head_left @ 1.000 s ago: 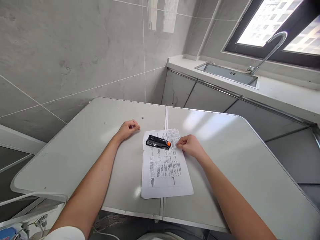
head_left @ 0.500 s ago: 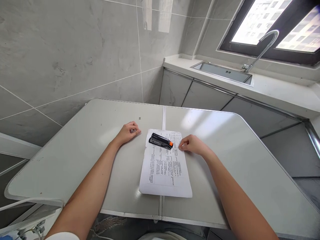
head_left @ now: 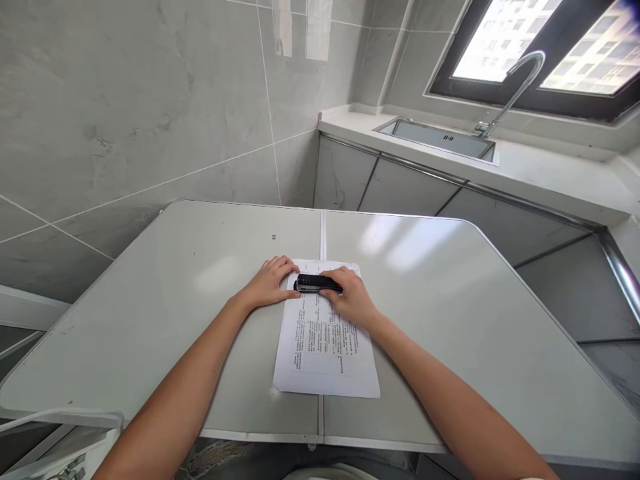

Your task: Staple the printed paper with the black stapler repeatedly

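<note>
A black stapler (head_left: 315, 283) lies across the upper part of a printed sheet of paper (head_left: 327, 383), its length running left to right. My right hand (head_left: 350, 293) is closed around the stapler's right end, thumb on the near side and fingers on the far side, hiding the orange part. At the other end, my left hand (head_left: 273, 283) rests with its thumb and fingers apart, beside the stapler's left tip and over the paper's left edge. Whether the left fingertips touch the stapler I cannot tell.
The pale folding table (head_left: 225, 373) has a seam down its middle, under the paper. Beyond it stand a counter (head_left: 545, 173) with a sink (head_left: 440, 139) and a curved faucet (head_left: 520, 83). A grey tiled wall (head_left: 150, 100) rises at the back left.
My right hand has moved left from the paper's edge and taken hold of the stapler. My left hand has come right to the stapler's left end. The stapler now lies straighter across the page.
</note>
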{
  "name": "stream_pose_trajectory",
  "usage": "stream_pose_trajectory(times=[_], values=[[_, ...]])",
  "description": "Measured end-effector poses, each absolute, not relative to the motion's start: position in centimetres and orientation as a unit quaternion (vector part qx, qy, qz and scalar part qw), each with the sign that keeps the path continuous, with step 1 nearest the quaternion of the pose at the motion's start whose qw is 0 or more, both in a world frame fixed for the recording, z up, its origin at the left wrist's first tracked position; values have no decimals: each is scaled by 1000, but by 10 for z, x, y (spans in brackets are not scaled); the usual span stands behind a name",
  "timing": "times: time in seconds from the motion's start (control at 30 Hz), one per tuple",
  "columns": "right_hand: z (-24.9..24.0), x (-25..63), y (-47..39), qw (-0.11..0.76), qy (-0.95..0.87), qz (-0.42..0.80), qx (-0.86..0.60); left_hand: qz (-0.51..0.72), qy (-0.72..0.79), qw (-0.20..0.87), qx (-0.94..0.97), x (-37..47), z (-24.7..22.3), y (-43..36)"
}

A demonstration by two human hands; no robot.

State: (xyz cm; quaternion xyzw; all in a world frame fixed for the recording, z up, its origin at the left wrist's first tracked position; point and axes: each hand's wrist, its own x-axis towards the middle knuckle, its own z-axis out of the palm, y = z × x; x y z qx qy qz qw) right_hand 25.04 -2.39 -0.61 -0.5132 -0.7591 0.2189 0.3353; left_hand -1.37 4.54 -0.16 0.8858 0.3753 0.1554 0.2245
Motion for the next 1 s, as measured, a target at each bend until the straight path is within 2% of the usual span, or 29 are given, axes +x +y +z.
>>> stream_pose_trajectory(times=[0.27,0.5,0.8,1.0], values=[[-9,263,-9,360,-747,233,-508,163,390,218,880,-11,1,42],[5,281,-9,467,-699,157,-518,198,399,244,862,-7,-6,42],[1,302,1,413,-716,213,-521,219,418,283,835,-8,-9,46],[-1,296,0,442,-713,237,-491,218,416,277,838,-7,-8,46]])
